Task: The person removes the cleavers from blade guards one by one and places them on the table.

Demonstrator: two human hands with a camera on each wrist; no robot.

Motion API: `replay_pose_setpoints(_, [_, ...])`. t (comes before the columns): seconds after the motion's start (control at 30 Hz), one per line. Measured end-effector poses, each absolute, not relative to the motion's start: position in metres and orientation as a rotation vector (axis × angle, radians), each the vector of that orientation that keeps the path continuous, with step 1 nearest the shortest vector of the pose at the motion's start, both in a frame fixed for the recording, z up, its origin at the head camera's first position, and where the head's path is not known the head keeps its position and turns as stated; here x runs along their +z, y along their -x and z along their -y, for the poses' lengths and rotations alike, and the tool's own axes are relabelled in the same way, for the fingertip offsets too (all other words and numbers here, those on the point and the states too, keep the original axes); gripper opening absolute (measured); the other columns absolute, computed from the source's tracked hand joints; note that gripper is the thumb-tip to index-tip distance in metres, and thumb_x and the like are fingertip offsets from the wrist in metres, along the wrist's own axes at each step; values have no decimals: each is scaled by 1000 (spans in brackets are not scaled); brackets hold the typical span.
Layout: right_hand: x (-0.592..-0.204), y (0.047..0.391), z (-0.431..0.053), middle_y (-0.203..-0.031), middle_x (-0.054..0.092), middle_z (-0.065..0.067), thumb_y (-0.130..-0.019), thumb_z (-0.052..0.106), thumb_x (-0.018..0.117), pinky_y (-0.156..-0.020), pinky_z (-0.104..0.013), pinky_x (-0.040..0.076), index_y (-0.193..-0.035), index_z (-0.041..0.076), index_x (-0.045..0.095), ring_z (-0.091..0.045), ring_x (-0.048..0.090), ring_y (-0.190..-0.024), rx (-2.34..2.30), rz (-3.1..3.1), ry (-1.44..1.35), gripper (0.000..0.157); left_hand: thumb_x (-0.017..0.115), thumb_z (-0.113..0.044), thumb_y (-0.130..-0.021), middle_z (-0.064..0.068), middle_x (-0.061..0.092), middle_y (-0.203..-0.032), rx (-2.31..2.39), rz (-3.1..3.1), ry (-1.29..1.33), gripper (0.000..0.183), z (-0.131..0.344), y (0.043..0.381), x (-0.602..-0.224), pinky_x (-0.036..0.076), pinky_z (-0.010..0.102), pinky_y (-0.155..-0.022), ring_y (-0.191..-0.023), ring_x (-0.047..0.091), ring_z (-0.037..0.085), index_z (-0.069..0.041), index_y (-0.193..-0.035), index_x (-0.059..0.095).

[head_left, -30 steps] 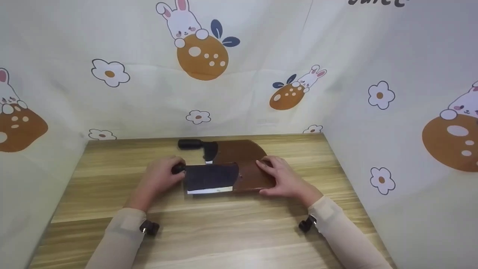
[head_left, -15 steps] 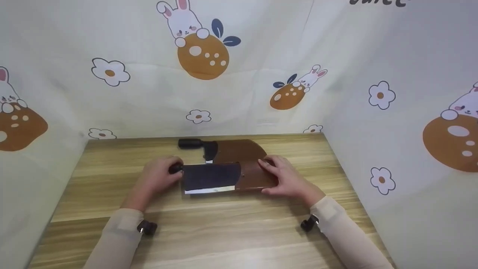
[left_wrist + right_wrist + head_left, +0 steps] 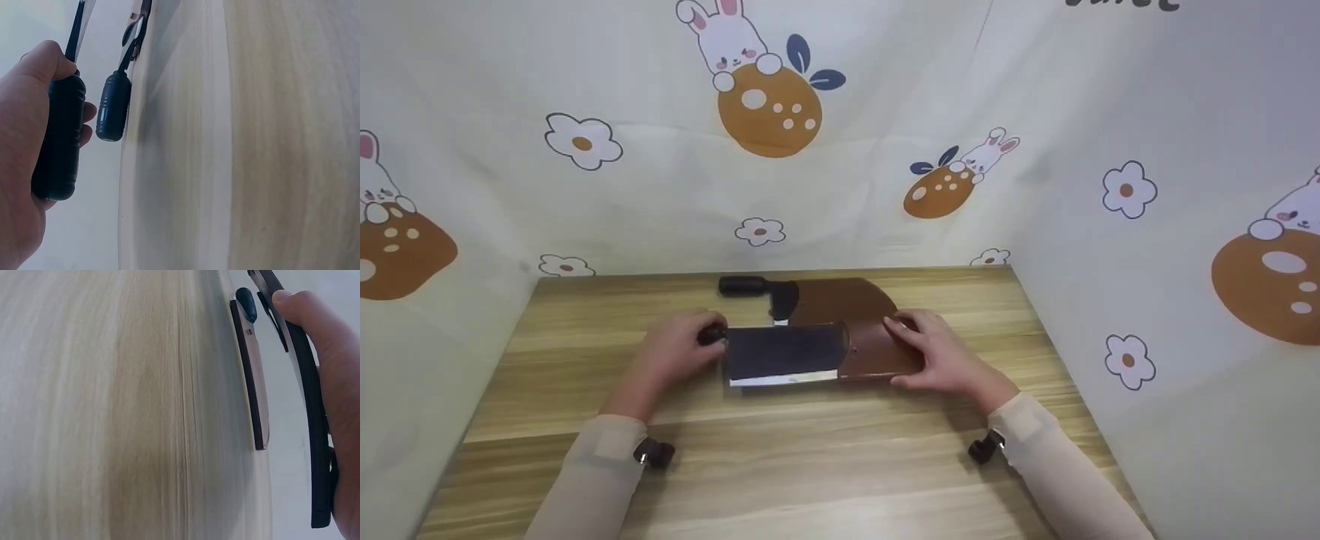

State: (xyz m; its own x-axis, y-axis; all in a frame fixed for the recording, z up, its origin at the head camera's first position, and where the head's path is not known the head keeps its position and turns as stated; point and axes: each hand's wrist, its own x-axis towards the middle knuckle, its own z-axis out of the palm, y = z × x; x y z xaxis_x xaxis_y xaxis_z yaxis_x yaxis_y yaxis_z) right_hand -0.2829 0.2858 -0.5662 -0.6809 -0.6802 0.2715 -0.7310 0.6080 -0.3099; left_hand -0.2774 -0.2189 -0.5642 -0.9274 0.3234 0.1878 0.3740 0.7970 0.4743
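Note:
In the head view my left hand (image 3: 679, 346) grips the black handle (image 3: 61, 132) of a cleaver, thumb toward the blade. Its wide dark blade (image 3: 784, 352), with a bright edge facing me, runs rightward into a brown sheath (image 3: 877, 351). My right hand (image 3: 949, 352) holds the sheath's right end, thumb at the near edge and fingers at the far side. Both wrist views show this cleaver raised off the table. Behind it lies a second cleaver with a black handle (image 3: 742, 286), its blade mostly hidden in another brown sheath (image 3: 840, 296).
The wood-grain table (image 3: 765, 465) spreads out in front of both arms. Cloth walls printed with rabbits and flowers stand along the back (image 3: 660, 202) and both sides. The second cleaver lies near the table's back edge.
The sheath and my right hand have shifted slightly right, while my left hand has edged left with the handle. More of the blade shows outside the sheath. The second cleaver stays put.

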Motion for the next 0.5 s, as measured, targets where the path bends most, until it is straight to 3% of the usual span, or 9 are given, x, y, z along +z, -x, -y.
replay_pose_setpoints(0.27, [-563, 282, -290, -163, 48, -24, -82, 62, 88, -122, -63, 38, -171, 25, 43, -42, 43, -148, 594, 2759, -1149, 106, 82, -30, -94, 11, 75, -118, -801, 2917, 530, 36, 222, 276, -560, 55, 65, -99, -112, 70, 38, -14, -127, 77])
replay_pose_setpoints(0.5, [-561, 282, -297, -163, 48, -24, -81, 60, 90, -122, -63, 38, -169, 21, 47, -42, 43, -148, 629, 2770, -1133, 105, 81, -31, -95, 15, 75, -124, -803, 2933, 525, 37, 226, 277, -559, 53, 66, -102, -117, 69, 40, -14, -128, 76])
